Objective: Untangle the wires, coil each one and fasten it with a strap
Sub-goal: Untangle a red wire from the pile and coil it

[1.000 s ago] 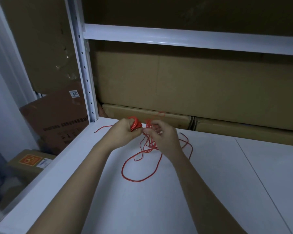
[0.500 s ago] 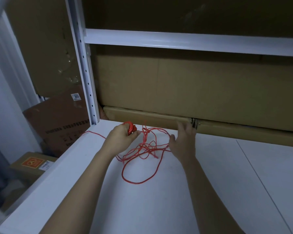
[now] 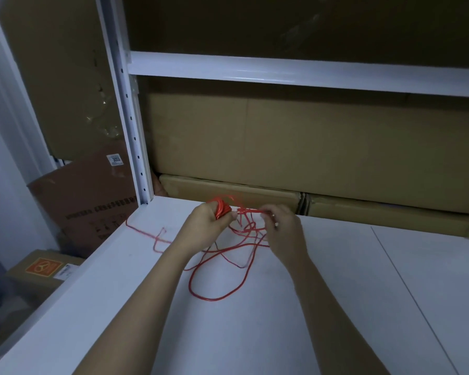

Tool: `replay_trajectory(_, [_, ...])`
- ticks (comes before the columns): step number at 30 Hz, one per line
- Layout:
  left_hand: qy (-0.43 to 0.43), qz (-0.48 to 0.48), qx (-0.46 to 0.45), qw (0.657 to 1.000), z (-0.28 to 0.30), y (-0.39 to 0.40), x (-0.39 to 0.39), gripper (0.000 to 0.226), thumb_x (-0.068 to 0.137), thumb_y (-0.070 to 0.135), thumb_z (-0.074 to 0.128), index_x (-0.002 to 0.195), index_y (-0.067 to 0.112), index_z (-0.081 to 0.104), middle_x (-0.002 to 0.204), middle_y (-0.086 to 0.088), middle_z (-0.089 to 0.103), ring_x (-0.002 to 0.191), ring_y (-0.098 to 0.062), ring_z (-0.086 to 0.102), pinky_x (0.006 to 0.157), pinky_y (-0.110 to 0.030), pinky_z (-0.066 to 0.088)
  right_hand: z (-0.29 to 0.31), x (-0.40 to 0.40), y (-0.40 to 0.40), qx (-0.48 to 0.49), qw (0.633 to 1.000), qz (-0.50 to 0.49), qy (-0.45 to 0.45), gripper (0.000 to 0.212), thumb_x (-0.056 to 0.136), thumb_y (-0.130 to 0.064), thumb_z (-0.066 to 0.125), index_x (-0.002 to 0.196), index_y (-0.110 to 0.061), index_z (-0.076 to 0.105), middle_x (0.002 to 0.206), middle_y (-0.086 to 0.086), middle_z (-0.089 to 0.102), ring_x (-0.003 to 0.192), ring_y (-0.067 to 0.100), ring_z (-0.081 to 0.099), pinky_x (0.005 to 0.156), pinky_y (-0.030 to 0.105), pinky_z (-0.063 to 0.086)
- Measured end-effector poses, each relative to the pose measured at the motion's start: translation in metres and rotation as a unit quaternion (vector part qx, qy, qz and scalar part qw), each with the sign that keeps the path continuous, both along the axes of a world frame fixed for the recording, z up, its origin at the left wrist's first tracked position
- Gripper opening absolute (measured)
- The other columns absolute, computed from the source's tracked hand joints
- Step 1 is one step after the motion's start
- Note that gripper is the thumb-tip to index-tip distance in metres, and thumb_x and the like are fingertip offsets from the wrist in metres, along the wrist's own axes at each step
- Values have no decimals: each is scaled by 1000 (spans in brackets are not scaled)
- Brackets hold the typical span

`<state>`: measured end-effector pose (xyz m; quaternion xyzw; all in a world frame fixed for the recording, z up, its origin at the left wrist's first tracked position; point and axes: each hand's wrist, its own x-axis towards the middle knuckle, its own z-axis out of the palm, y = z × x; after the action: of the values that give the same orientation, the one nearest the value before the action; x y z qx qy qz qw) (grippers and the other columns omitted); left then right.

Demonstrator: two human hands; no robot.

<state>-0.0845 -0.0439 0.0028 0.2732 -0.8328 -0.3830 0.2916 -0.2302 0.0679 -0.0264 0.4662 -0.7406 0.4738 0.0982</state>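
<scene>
Between left hand and right hand: red wire.

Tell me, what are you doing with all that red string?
It is a red wire, and a person is winding it up. The left hand grips a small bundle of coils. The right hand pinches the next stretch beside it. Most of the wire lies in loose tangled loops on the white shelf. No strap shows.

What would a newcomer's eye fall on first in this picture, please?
The bright red wire, sprawled in loose loops on the white shelf. Above it, the left hand grips a small coil of it while the right hand pinches a strand. Behind stand brown cardboard boxes.
</scene>
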Motion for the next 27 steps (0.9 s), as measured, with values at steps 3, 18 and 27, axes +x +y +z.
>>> replay_trajectory(3, [0,17,-6,1000,5,1,-12,39,91,31,62,66,8,43,51,5,36,46,-9,32,50,-25,29,4,-15,-1,-66,992,9,-106,18,95,-4,51,95,-13,67,93,11,63,76,23,67,74,36,55])
replay_trajectory(18, [-154,-11,-56,986,-25,22,-46,38,95,38,53,67,18,38,64,-1,43,58,-13,39,53,-26,30,1,-61,49,273,955,-18,111,31,100,-15,42,119,-19,66,101,5,50,93,21,53,73,24,35])
replay_trajectory(27, [-162,-15,-46,986,-31,12,-30,38,93,39,57,69,13,42,64,-3,49,60,-17,45,58,-31,36,-5,-70,65,156,973,17,-170,21,96,-13,52,96,-14,73,73,2,68,69,14,61,65,12,44])
